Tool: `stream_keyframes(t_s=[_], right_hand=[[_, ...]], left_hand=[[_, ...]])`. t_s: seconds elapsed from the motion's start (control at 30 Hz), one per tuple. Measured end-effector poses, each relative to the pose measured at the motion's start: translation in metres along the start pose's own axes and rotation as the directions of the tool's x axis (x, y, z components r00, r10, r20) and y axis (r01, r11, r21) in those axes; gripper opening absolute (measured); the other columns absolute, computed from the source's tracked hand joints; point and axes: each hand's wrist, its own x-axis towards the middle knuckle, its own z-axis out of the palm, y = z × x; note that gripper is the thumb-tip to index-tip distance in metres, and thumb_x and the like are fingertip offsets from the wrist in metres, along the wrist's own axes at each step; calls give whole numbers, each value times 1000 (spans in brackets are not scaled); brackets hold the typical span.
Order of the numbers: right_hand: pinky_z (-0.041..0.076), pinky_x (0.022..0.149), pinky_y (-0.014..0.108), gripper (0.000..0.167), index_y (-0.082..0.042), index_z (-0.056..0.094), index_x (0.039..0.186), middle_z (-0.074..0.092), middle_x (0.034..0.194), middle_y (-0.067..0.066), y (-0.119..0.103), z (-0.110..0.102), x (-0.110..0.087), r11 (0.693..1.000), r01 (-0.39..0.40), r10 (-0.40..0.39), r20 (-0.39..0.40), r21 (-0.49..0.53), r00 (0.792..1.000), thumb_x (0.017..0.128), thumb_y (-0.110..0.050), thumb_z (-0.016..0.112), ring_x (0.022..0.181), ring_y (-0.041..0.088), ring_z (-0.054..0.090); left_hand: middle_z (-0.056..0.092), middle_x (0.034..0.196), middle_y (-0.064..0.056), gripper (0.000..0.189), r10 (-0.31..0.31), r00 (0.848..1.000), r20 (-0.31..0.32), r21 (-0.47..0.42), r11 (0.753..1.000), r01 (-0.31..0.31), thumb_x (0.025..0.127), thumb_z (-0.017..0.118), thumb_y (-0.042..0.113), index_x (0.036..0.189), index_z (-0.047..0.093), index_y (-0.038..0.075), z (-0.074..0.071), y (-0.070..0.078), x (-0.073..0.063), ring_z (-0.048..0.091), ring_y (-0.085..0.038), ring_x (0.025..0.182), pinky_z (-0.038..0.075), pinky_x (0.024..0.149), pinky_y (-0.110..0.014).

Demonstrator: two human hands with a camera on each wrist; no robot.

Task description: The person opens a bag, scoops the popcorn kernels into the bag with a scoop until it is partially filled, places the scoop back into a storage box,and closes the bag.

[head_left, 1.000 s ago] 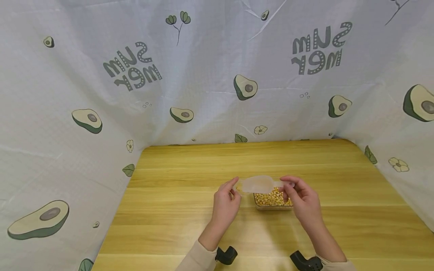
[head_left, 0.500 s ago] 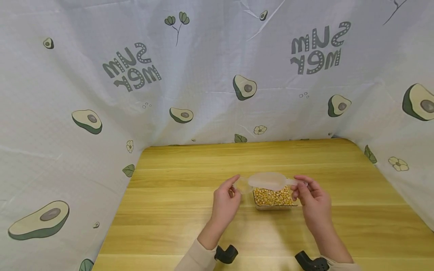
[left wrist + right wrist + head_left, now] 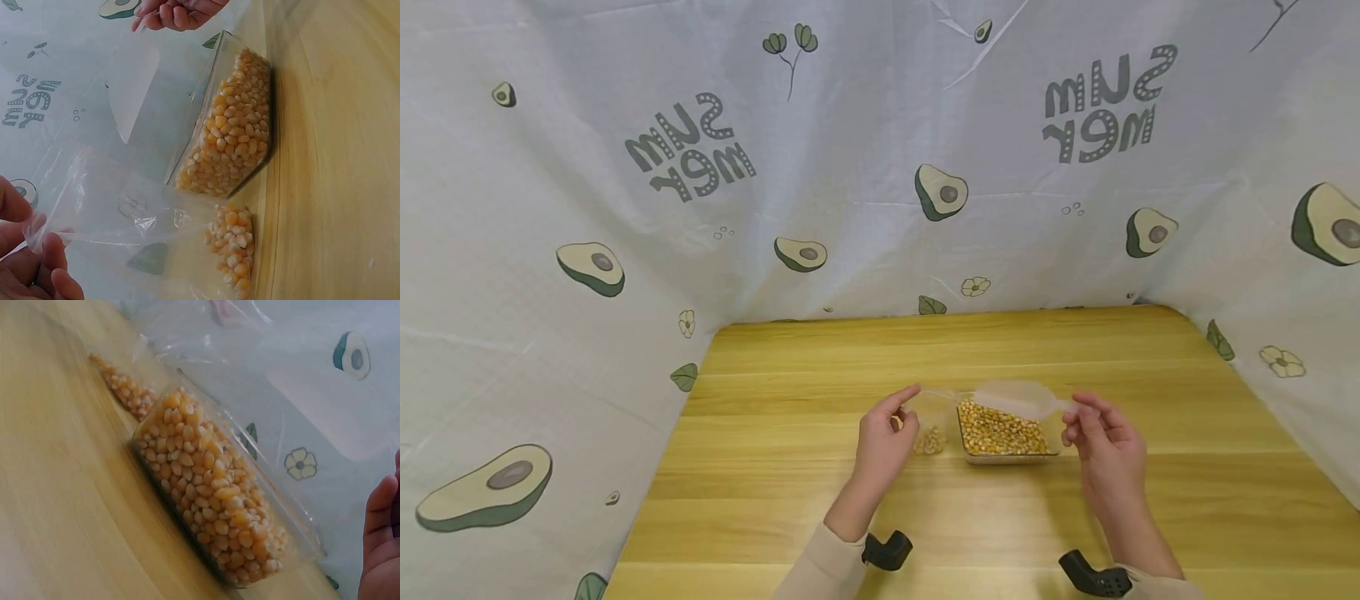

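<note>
My left hand point(image 3: 883, 446) pinches the mouth of a clear plastic bag point(image 3: 119, 203) between thumb and fingers. Corn kernels point(image 3: 232, 244) lie in the bottom of that bag, which rests on the table. The right hand point(image 3: 1108, 450) holds a translucent white scoop point(image 3: 1013, 399) by its handle, above the far side of a clear rectangular container point(image 3: 1009, 459). More corn kernels point(image 3: 206, 487) fill the container, heaped unevenly. No kernels show on the scoop in the left wrist view point(image 3: 132, 87). Part of the bag is hidden behind the left hand in the head view.
The wooden table point(image 3: 760, 467) extends around the bag and container. A white curtain point(image 3: 865, 150) printed with avocados hangs along its back and sides. Black wrist mounts point(image 3: 887, 551) sit at both cuffs. A small pale speck point(image 3: 372, 263) lies on the table.
The scoop has moved right with my right hand, from the bag's mouth to above the container. My left hand has shifted slightly left with the bag, and its kernels now show.
</note>
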Motion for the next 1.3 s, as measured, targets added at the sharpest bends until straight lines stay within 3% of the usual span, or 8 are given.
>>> stream_keyframes(t_s=[0.27,0.47,0.63,0.87,0.97,1.2,1.3], right_hand=[[52,57,20,19,1,69,108,69,79,2,5,-15,1,993,-40,44,27,-107,999,100,-7,53,65,11,59],[52,60,20,18,-1,67,109,71,80,-1,4,-27,3,966,-54,81,95,-251,992,101,-9,53,65,10,58],[49,59,21,20,0,64,112,72,82,-4,0,-37,5,918,4,69,168,-397,983,103,-10,50,63,10,57],[48,58,24,21,-5,64,113,73,84,-5,-9,-51,11,878,78,58,267,-472,962,104,-8,46,64,11,57],[48,57,25,21,-7,65,113,73,83,-7,-16,-55,15,827,103,70,282,-553,957,105,-10,46,63,10,57],[51,58,26,18,-11,63,115,71,85,-15,-30,-57,24,601,152,133,286,-785,949,105,-15,48,65,11,57],[50,58,25,21,-3,62,118,70,86,-16,-31,-57,27,543,168,153,293,-823,944,103,-14,52,65,12,56]], left_hand=[[65,90,-8,33,2,1000,-27,8,1000,-2,97,56,11,126,71,16,-4,-6,-2,30,-4,47,27,42,-15],[66,88,-10,31,25,997,-66,3,1000,-24,99,55,11,123,73,17,-5,-9,0,40,-6,57,27,43,-14],[66,88,-12,31,32,996,-84,-2,999,-32,98,56,8,122,74,18,-5,-13,1,42,-7,62,26,43,-13],[66,91,-12,33,31,996,-87,-16,999,-32,97,56,5,123,73,16,-5,-14,0,43,-7,66,25,43,-13],[67,91,-11,34,28,995,-92,-3,1000,-29,97,55,4,122,74,17,-4,-14,0,45,-8,67,26,44,-13],[69,95,-13,34,35,996,-88,-17,999,-36,97,55,4,122,73,17,-3,-14,-1,47,-9,67,28,45,-13],[70,96,-13,33,35,995,-89,-30,999,-38,97,55,3,122,73,16,-2,-14,-1,48,-9,69,28,45,-13]])
